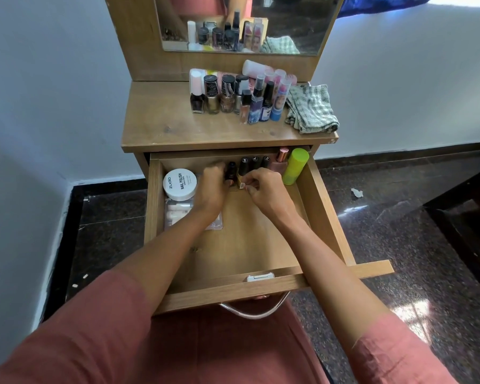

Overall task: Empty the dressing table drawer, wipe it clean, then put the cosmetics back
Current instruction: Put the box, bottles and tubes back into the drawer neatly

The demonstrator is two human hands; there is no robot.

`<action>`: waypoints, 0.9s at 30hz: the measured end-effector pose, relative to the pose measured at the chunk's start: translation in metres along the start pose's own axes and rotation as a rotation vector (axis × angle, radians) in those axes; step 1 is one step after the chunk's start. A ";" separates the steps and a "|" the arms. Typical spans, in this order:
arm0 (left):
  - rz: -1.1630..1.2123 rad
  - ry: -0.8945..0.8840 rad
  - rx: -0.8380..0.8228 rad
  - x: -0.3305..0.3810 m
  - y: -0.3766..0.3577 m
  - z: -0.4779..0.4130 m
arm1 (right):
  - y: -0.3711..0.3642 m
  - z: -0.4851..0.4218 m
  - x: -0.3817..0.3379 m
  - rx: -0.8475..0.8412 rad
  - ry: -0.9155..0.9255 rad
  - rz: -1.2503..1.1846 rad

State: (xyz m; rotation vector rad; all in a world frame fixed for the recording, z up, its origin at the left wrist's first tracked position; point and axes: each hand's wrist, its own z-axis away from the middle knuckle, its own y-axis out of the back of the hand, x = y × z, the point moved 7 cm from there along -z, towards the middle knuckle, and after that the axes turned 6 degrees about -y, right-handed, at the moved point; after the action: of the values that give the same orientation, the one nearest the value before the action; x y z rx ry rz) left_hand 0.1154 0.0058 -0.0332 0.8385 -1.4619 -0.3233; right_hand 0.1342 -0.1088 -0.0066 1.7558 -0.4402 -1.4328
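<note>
The left hand (211, 188) curls its fingers round a small dark nail polish bottle (230, 171), and the right hand (266, 194) pinches a tiny yellowish bottle (241, 184), both at the back of the open wooden drawer (233, 292). In the drawer, a round white jar (180, 184) lies at 9 o'clock from the hands and a lime-green plastic cylinder (295, 166) at 2 o'clock. At 12 o'clock, on the wooden worktop (164, 126), a group of cosmetic bottles (233, 95) stands beside a green-and-white checked cloth (311, 109).

Dusty-pink sleeves (81, 328) end approx at elbows; matching garment (233, 350) over lap, prob. same fabric.
</note>
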 end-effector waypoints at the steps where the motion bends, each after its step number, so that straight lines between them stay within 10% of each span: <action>1: -0.003 0.004 0.000 0.001 0.000 0.000 | 0.000 0.000 0.000 0.001 0.000 0.001; 27: -0.229 -0.556 0.307 0.148 0.076 -0.045 | 0.136 -0.055 -0.043 0.514 0.105 -0.107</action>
State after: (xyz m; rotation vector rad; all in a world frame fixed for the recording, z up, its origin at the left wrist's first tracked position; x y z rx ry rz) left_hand 0.1555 -0.0265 0.1319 1.2342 -1.9666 -0.5435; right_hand 0.2026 -0.1419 0.1265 2.2794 -0.7146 -1.3713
